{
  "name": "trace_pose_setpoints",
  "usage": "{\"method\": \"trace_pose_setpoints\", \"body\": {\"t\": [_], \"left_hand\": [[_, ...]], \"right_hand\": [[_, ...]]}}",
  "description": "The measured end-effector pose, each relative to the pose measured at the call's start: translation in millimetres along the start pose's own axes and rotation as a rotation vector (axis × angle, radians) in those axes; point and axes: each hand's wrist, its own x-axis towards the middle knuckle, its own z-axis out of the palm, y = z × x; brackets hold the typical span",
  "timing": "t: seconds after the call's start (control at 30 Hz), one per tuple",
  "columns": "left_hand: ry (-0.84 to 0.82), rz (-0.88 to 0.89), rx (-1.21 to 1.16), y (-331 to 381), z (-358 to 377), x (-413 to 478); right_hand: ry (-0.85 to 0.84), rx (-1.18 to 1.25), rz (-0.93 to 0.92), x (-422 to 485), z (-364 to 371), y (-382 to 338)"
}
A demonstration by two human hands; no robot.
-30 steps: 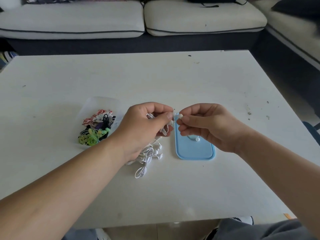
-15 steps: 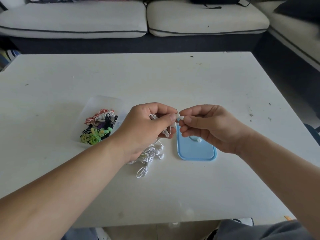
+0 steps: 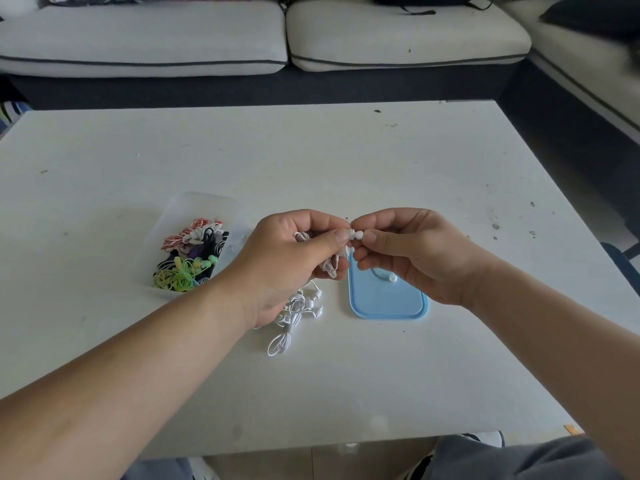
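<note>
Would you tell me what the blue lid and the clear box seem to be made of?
Blue lid: probably plastic, smooth and matte, with a moulded raised rim. Clear box: likely frosted translucent plastic; the table shows faintly through its walls.

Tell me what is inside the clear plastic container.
Bundled earphones lie in the clear container: a red-and-white striped set, black ones and a green set. Anything beneath them is covered; the left hand hides part of its right side.

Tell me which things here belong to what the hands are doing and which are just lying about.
In use: left hand, right hand, white earphones pinched between both.
Lying about: blue lid, clear box, coloured cords inside it, sofa.
</note>
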Motion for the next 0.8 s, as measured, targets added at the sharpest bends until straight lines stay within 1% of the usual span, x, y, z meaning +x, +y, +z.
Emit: {"method": "trace_pose_setpoints", "body": {"t": [0.17, 0.4, 0.57, 0.8], "left_hand": [[-0.034, -0.029, -0.045, 1, -1, -1], [-0.031, -0.059, -0.11, 2, 0, -3], [0.029, 0.023, 0.013, 2, 2, -3], [0.131, 0.117, 0.175, 6, 2, -4]], "right_hand": [[-0.002, 0.002, -0.005, 1, 0, 2], [0.006, -0.035, -0.024, 2, 1, 1], [0.048, -0.025, -0.036, 1, 4, 3], [0.068, 0.022, 0.047, 0, 10, -4]]}}
